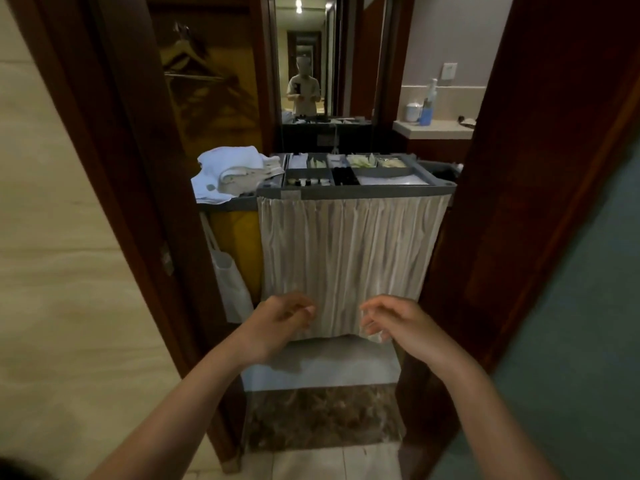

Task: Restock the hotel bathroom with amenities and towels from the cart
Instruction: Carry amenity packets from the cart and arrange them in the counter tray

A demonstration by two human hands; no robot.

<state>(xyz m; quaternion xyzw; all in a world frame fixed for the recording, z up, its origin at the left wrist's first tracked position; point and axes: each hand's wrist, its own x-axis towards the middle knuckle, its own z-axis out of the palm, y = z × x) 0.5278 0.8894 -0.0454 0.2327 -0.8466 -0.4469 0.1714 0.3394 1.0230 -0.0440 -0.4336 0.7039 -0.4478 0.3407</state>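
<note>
The housekeeping cart (356, 192) stands in the doorway facing me. Its grey top tray holds small amenity bottles (308, 181) and sachets in compartments. A pile of white towels (235, 171) lies on its left end. A pleated beige curtain (346, 258) covers the cart's front. My left hand (280, 320) and my right hand (391, 320) are raised in front of the curtain's lower edge, fingers loosely curled and apart. Neither hand holds anything. The shelves behind the curtain are hidden.
Dark wooden door frames (145, 202) close in on both sides of the cart. A yellow linen bag (239, 244) and a white bag (230, 282) hang at the cart's left. A mirror (304, 57) reflects a person. A counter (433, 128) with bottles is at the back right.
</note>
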